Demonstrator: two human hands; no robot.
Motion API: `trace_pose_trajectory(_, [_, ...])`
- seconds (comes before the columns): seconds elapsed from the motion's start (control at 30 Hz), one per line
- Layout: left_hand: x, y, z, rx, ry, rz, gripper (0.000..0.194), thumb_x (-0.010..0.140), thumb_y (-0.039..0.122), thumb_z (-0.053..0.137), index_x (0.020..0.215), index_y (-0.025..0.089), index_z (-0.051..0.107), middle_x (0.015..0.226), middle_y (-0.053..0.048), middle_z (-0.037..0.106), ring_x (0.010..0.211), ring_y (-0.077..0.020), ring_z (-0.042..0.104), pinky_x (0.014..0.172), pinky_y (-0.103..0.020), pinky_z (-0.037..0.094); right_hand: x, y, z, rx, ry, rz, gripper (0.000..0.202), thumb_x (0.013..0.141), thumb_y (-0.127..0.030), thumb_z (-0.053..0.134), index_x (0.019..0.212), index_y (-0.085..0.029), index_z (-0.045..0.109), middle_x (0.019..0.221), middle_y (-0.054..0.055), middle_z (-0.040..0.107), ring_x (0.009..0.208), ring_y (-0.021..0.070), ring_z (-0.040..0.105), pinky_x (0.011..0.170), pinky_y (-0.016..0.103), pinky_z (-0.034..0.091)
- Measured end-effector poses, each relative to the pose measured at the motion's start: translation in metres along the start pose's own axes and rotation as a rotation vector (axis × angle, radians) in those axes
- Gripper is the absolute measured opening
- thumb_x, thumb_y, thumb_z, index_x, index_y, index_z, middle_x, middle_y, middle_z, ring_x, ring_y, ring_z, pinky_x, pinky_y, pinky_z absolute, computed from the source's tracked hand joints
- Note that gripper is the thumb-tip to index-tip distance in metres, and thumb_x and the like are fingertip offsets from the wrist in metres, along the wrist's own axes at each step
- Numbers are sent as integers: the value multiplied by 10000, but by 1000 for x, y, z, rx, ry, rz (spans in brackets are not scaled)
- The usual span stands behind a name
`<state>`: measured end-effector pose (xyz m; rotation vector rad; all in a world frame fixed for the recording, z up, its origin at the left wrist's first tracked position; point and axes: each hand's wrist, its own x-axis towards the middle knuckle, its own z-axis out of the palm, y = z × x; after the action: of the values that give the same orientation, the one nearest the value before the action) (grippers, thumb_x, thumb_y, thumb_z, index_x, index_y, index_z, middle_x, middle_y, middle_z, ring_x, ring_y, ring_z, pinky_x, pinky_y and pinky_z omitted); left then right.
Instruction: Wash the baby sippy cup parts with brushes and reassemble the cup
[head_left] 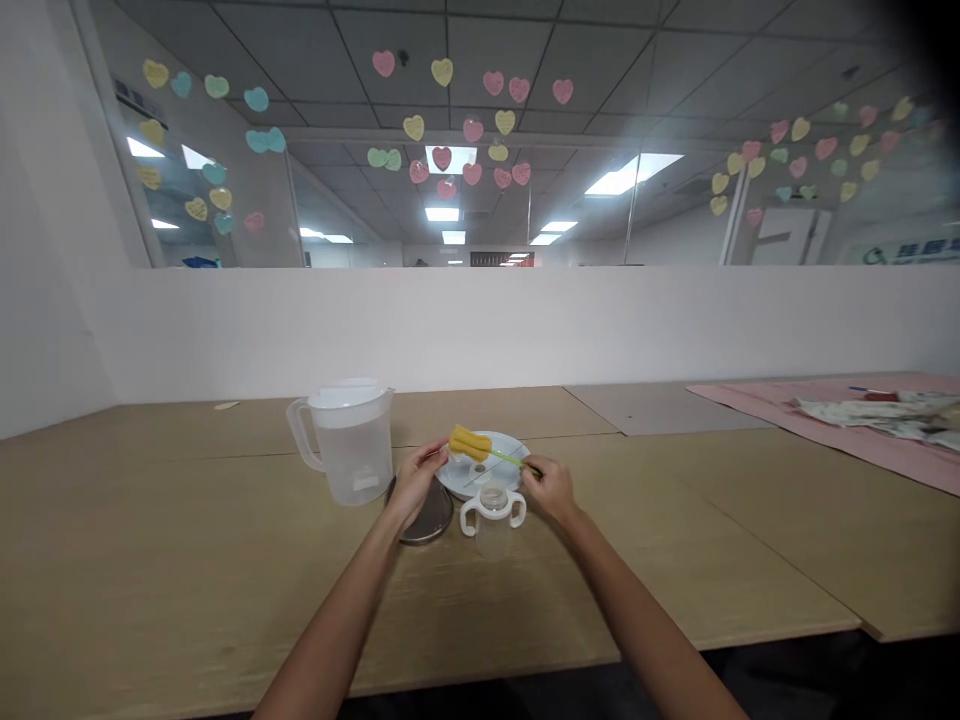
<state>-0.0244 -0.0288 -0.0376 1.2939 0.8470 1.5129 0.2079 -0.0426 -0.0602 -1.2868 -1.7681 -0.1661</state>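
My right hand [550, 487] is closed round the handle of a bottle brush [470, 443] with a yellow sponge head and a thin green stem. The brush points left, above a white plate [517, 450]. At the sponge's tip my left hand [418, 483] has its fingers drawn together; a small pale piece shows by them, too unclear to name. In front of the plate stands a clear baby bottle [493, 525] with two white handles and an uncovered mouth. Below my left hand lies a dark round tray [431, 522], partly covered by the hand.
A translucent plastic pitcher [352, 455] with its lid on stands to the left. At the far right, a pink cloth [825, 440] carries a crumpled patterned fabric [885, 415]. A white wall [480, 330] with windows above it bounds the wooden table [225, 580] at the back.
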Motion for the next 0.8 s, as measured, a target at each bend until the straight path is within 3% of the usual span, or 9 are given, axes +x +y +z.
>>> trace_pose_trajectory(0.2, [-3, 3, 1, -279, 34, -32, 202, 664, 213, 620, 856, 180, 567, 855, -19, 617, 777, -111, 586, 818, -328, 496, -2, 3, 3, 31, 14, 36, 245, 676, -249, 420, 673, -161, 649, 687, 36, 639, 635, 138, 530, 595, 214, 336])
trace_pose_trajectory(0.27, [-4, 5, 0, -284, 21, -23, 191, 686, 215, 583, 869, 194, 534, 830, -7, 602, 775, -116, 590, 813, -358, 503, -3, 2, 3, 61, -6, 37, 226, 660, -249, 439, 656, -168, 650, 678, 31, 640, 635, 138, 531, 605, 215, 339])
trace_pose_trajectory(0.37, [-5, 8, -4, -120, 109, 27, 190, 718, 251, 513, 898, 192, 510, 808, -3, 582, 749, -108, 592, 767, -313, 508, -3, 0, 2, 118, 0, 69, 202, 642, -244, 467, 659, -173, 655, 710, 37, 646, 680, 148, 539, 636, 224, 347])
trace_pose_trajectory(0.53, [-3, 3, -10, 126, 226, 82, 370, 626, 245, 590, 982, 175, 517, 811, -1, 536, 635, -75, 545, 615, -210, 474, 3, 0, 6, 288, 66, 201, 238, 655, -276, 501, 807, -181, 658, 815, 48, 643, 741, 164, 539, 669, 253, 369])
trace_pose_trajectory(0.63, [-1, -6, -11, 221, 206, 95, 542, 558, 205, 643, 1071, 180, 470, 838, -5, 524, 665, -76, 542, 612, -196, 461, 9, 4, 10, 514, 78, 336, 308, 641, -327, 550, 890, -164, 631, 743, 33, 614, 640, 142, 512, 593, 248, 383])
trace_pose_trajectory(0.8, [3, -15, -11, 89, 122, 95, 605, 553, 155, 632, 1121, 190, 426, 887, -27, 564, 810, -107, 565, 702, -214, 464, 15, 5, 3, 875, -43, 511, 356, 621, -379, 611, 868, -123, 626, 551, -15, 520, 434, 76, 395, 424, 215, 323])
